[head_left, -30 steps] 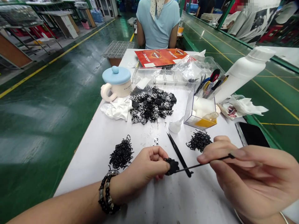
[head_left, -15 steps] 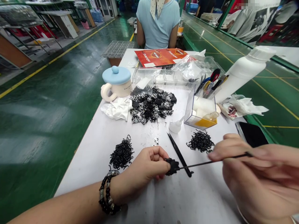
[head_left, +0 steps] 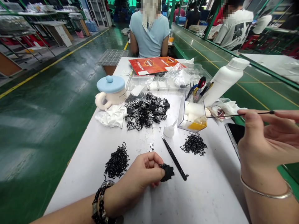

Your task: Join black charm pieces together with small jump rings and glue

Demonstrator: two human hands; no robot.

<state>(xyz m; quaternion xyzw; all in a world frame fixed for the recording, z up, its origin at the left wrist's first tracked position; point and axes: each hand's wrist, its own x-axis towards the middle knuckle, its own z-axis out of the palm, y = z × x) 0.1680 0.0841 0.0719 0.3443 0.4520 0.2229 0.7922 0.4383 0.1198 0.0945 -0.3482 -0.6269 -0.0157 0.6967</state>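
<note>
Just below the middle of the frame, the left hand (head_left: 140, 175) has its fingers clamped on a black part (head_left: 168, 173), gripping only its left edge; this probably serves to steady it over the surface (head_left: 205, 199) while leaving most of its flat face uncovered. Toward the right edge, the right hand (head_left: 263, 143) pinches a thin rod (head_left: 230, 116), thumb and fingers together on it well back from its left tip, which likely keeps that end easy to steer. The tip appears at the right side of the clear box (head_left: 181, 116); whether they touch I cannot tell. Tweezers (head_left: 174, 158) lie slantwise just right of the part. The left pile (head_left: 116, 161) and right pile (head_left: 193, 144) of small black hooks flank them, apparently so that each lies within reach of a hand. Farther up, a heap (head_left: 147, 110) of black and silver pieces sits seemingly set back from the handwork. As for pose, the left arm (head_left: 74, 211) comes in low from the lower left, a beaded bracelet (head_left: 100, 202) at its wrist, fingers curled under and thumb pressing on top. The right arm (head_left: 273, 211) rises steeply from the lower right, wearing a bangle (head_left: 268, 195), with the rod nearly level.
</note>
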